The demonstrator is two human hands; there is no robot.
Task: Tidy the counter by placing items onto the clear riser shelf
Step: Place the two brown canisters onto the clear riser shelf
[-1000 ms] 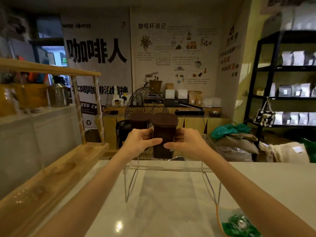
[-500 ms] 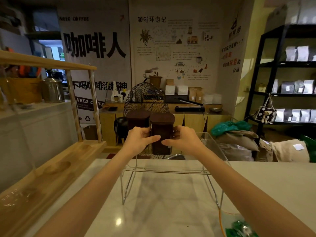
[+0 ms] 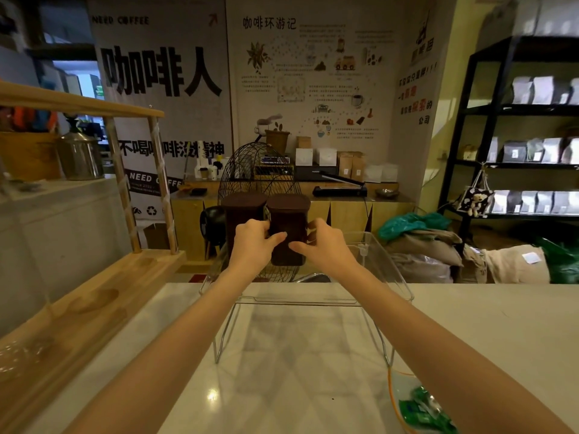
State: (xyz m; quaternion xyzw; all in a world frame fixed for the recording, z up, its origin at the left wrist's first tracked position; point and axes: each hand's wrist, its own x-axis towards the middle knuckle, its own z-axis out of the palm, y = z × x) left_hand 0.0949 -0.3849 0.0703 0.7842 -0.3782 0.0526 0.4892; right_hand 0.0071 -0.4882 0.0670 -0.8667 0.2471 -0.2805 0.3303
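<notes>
Two dark brown jars stand upright side by side at the far edge of the clear riser shelf (image 3: 385, 270), their long axes vertical and their flat lids facing up. The right jar (image 3: 289, 230) is gripped from both sides: the left hand (image 3: 255, 245) wraps its fingers around the jar's left face, thumb across the front, and the right hand (image 3: 326, 249) clasps the right face, thumb meeting the front lower down. The left jar (image 3: 242, 211) touches or nearly touches the right one; whether the left hand's fingers also press it cannot be told. The riser stands on wire legs on the pale counter (image 3: 470, 324). A green packet (image 3: 429, 411) lies on the counter near the right forearm. The banner (image 3: 163, 73) behind reads "NEED COFFEE" above large characters "咖啡人"; the poster (image 3: 313, 83) beside it is headed "咖啡环游记"
</notes>
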